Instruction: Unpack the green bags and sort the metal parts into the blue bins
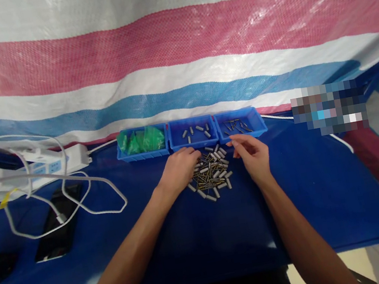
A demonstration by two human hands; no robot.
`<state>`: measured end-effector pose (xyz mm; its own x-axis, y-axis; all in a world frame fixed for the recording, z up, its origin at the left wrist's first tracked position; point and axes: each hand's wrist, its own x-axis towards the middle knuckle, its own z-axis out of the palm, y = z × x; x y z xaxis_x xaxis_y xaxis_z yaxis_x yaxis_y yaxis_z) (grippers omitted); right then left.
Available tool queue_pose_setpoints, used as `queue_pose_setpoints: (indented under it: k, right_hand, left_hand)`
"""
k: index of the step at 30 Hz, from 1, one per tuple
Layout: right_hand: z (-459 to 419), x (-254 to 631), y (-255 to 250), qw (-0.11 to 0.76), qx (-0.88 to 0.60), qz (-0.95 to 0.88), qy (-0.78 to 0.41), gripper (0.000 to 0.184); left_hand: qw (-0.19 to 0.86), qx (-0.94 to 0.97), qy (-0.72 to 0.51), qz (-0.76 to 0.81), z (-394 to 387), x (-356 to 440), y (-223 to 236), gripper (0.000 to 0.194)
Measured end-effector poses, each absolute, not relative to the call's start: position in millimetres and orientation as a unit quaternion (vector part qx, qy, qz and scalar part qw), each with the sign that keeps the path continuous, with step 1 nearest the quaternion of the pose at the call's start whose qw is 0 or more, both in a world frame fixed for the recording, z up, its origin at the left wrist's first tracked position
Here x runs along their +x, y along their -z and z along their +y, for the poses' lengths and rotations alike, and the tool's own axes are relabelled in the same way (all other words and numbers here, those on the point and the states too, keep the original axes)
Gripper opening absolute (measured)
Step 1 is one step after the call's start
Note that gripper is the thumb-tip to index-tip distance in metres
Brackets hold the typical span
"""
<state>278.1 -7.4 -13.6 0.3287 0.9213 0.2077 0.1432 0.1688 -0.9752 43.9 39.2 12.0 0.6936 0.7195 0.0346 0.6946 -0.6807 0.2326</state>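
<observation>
A heap of small metal parts (212,172), silver cylinders mixed with thin brass pins, lies on the blue table cover (199,238). My left hand (178,169) rests at the heap's left edge, knuckles up and fingers curled under; what they hold is hidden. My right hand (252,154) hovers at the heap's right edge, thumb and fingers pinched together near the front of the right bin. Behind the heap stand three blue bins: the left bin (142,143) holds green bags, the middle bin (193,134) silver cylinders, the right bin (240,124) dark pins.
A white power strip (52,162) with looping white cables (85,199) lies at the left. A black phone (58,224) lies beneath the cables, plugged in. A striped woven tarp (172,42) hangs as a back wall. The table's front edge runs near my elbows.
</observation>
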Motion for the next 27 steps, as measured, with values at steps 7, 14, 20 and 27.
queue_pose_setpoints:
  k: [7, 14, 20, 27]
  right_hand:
    - [-7, 279, 14, 0.592, -0.558, -0.478, -0.331, 0.022]
    - [-11, 274, 13, 0.577, -0.542, -0.501, -0.350, 0.020]
    - [-21, 267, 8, 0.514, -0.502, -0.590, -0.369, 0.025]
    - [-22, 258, 9, 0.495, -0.501, -0.618, -0.351, 0.018]
  left_hand:
    - [0.093, 0.922, -0.051, 0.371, 40, 43, -19, 0.015]
    - [0.162, 0.902, -0.152, 0.370, 36, 45, -27, 0.003]
    - [0.194, 0.877, -0.220, 0.380, 32, 49, -30, 0.006]
    - [0.176, 0.876, -0.213, 0.396, 31, 51, -31, 0.005]
